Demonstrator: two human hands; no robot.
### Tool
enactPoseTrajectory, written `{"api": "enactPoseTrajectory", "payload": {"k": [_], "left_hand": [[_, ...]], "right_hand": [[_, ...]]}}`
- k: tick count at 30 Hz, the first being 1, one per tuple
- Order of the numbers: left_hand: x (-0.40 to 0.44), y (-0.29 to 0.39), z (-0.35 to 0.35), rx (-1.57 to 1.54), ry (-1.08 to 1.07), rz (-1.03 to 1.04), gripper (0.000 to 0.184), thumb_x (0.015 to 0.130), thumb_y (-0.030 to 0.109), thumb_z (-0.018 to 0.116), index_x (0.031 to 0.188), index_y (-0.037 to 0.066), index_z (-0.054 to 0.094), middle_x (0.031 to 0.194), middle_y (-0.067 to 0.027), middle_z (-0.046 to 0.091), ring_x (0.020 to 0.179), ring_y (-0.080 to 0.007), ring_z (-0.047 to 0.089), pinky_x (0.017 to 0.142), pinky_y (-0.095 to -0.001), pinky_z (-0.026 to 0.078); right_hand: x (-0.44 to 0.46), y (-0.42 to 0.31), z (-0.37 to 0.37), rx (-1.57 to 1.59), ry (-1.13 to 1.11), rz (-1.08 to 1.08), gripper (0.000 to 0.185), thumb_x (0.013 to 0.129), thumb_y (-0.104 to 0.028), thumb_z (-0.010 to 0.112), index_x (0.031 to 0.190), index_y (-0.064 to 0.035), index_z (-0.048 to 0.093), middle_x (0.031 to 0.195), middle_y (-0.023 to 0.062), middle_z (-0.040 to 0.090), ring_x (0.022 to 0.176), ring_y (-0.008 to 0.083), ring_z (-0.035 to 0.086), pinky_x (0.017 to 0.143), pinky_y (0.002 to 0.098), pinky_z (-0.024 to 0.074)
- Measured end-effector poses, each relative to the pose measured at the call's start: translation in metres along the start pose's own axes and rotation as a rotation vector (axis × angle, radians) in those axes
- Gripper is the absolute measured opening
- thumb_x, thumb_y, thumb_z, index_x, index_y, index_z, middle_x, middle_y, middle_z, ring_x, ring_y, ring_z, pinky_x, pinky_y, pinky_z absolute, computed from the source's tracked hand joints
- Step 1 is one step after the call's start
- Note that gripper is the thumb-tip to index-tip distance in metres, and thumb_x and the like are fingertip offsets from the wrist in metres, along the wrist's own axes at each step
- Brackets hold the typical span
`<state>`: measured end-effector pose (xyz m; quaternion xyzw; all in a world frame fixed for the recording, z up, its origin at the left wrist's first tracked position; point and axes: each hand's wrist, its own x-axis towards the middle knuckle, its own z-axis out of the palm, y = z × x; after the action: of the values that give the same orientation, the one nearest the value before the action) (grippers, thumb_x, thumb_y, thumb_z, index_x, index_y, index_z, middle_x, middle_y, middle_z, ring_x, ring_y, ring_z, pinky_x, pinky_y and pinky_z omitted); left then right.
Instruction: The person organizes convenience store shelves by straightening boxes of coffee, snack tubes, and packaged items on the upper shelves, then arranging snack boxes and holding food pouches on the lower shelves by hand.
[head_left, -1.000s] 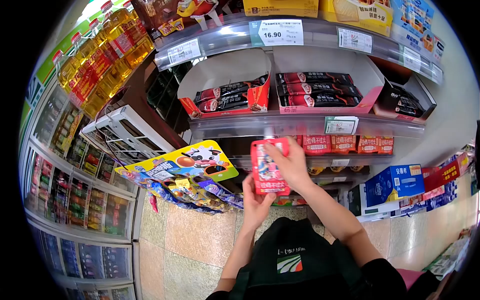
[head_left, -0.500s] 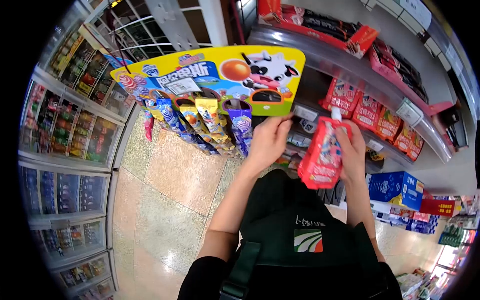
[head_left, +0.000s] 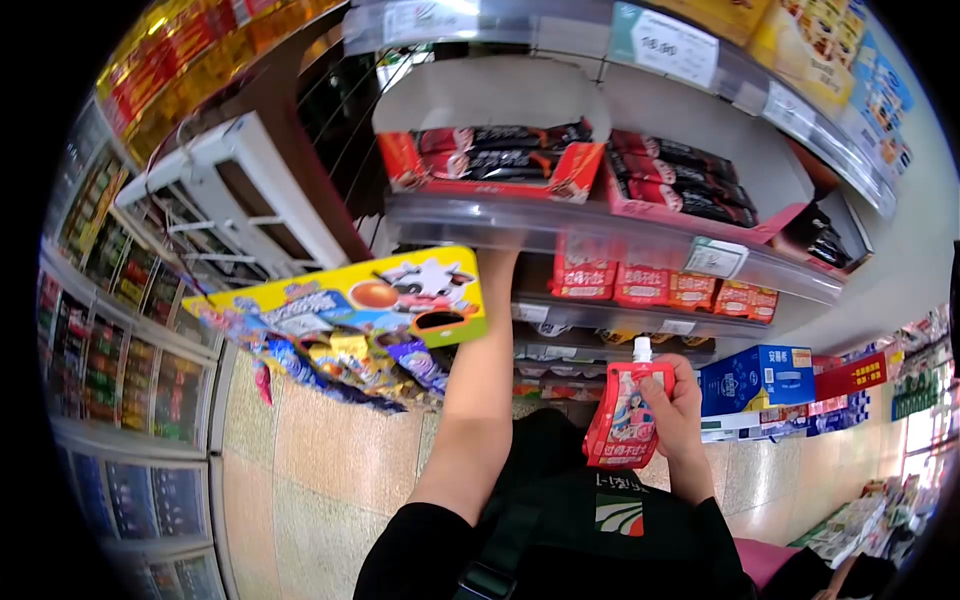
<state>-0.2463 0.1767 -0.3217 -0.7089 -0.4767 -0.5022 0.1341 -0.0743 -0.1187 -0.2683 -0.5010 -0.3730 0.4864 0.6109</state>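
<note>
My right hand [head_left: 678, 412] grips a red spouted pouch [head_left: 628, 418] by its right side, thumb across the printed front. The pouch stands upright in front of the dark green apron [head_left: 550, 500], its white cap at the top. My left arm stretches forward past the yellow cow-print card [head_left: 400, 300] that carries candy packets. At its end, my left hand [head_left: 505, 243] goes in under the clear shelf edge [head_left: 600, 228], left of a row of red packets [head_left: 640, 284]. Its fingers are hidden behind that strip.
On the shelf above, open boxes of dark sticks [head_left: 500, 150] sit behind the clear edge. A white wire rack [head_left: 245, 200] stands at left, with glass-door coolers [head_left: 110, 370] beyond. A blue carton [head_left: 757, 380] is at right. Part of another person [head_left: 835, 578] shows at bottom right.
My left hand has gone from beside the yellow card forward into the shelf. My right hand keeps the pouch, now lower in view. The view has shifted to show more of the upper shelves.
</note>
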Motion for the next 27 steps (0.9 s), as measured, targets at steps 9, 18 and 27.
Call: {"api": "enactPoseTrajectory", "payload": {"k": [9, 18, 27], "left_hand": [[0.019, 0.001, 0.005, 0.072, -0.041, -0.131, 0.024, 0.074, 0.015, 0.058, 0.094, 0.003, 0.061, 0.092, -0.0199, 0.061, 0.087, -0.0398, 0.058, 0.076, -0.0495, 0.045], [-0.007, -0.016, -0.068, 0.250, -0.002, -0.226, 0.025, 0.071, 0.013, 0.060, 0.095, 0.003, 0.061, 0.092, -0.0200, 0.061, 0.087, -0.0406, 0.057, 0.077, -0.0494, 0.044], [-0.019, 0.027, -0.120, 0.127, -0.384, -0.499, 0.019, 0.073, 0.002, 0.058, 0.091, 0.001, 0.057, 0.094, -0.0221, 0.058, 0.089, -0.0436, 0.053, 0.078, -0.0495, 0.041]], "right_hand": [[-0.002, -0.003, -0.017, -0.031, 0.039, -0.077, 0.022, 0.086, -0.003, 0.059, 0.104, -0.0027, 0.046, 0.089, 0.0036, 0.058, 0.077, 0.0062, 0.054, 0.070, 0.0215, 0.0467], [0.010, 0.003, -0.015, -0.004, -0.002, -0.043, 0.023, 0.086, -0.004, 0.059, 0.105, -0.0020, 0.046, 0.088, 0.0043, 0.059, 0.077, 0.0064, 0.055, 0.069, 0.0218, 0.0478], [0.028, -0.013, 0.010, 0.003, -0.138, -0.030, 0.023, 0.086, -0.004, 0.060, 0.105, -0.0023, 0.047, 0.087, 0.0030, 0.059, 0.077, 0.0048, 0.054, 0.069, 0.0206, 0.0465]]}}
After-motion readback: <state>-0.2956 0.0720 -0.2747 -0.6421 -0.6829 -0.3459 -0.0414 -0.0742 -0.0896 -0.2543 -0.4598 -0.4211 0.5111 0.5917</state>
